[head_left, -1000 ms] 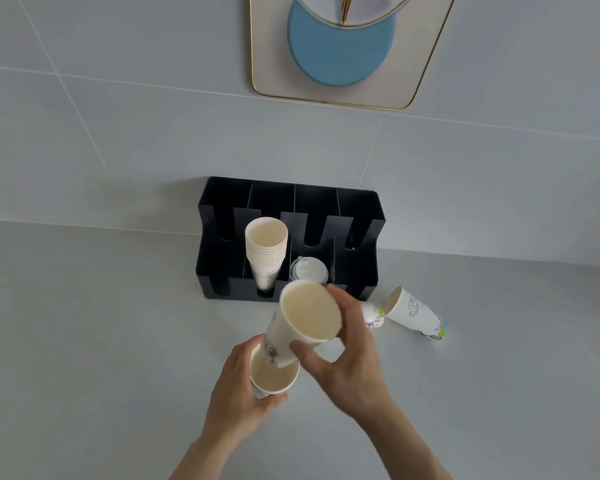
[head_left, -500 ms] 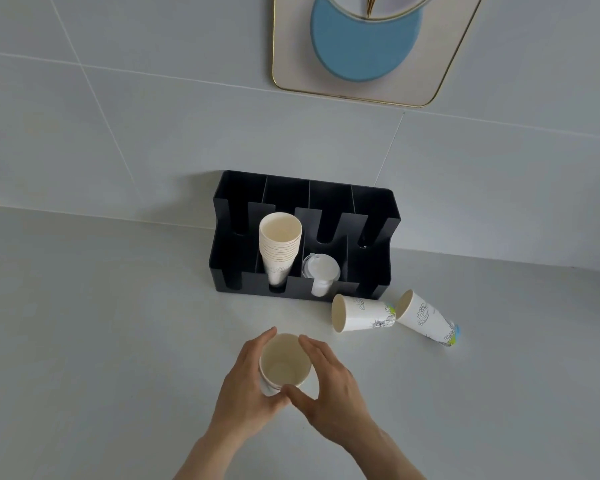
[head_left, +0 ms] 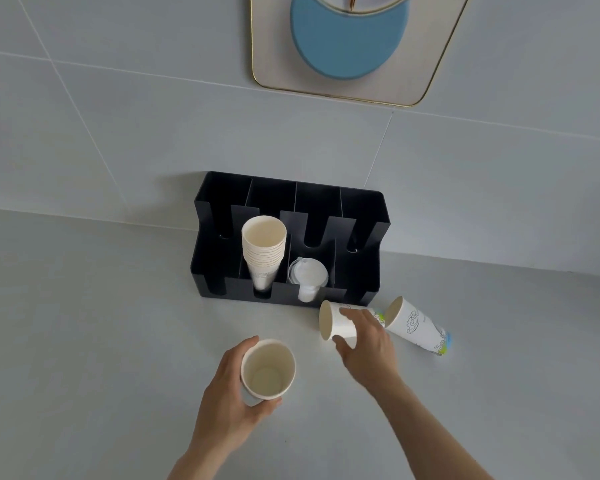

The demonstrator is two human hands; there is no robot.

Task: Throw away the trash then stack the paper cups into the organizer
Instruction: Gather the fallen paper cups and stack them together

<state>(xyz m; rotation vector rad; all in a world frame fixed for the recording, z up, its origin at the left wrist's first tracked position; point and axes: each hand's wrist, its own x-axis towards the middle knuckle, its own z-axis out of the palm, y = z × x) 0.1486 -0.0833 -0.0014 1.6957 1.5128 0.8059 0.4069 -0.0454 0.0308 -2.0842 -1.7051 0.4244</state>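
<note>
Your right hand [head_left: 364, 344] has left the upright nested cups [head_left: 267, 370], which your left hand [head_left: 229, 400] keeps gripping, and now curls its fingers around 1 of 2 tipped paper cups [head_left: 338, 325], the other [head_left: 418, 327] just beside it, before the black organizer [head_left: 361, 271] holding a cup stack [head_left: 264, 251] and lids [head_left: 309, 275].
</note>
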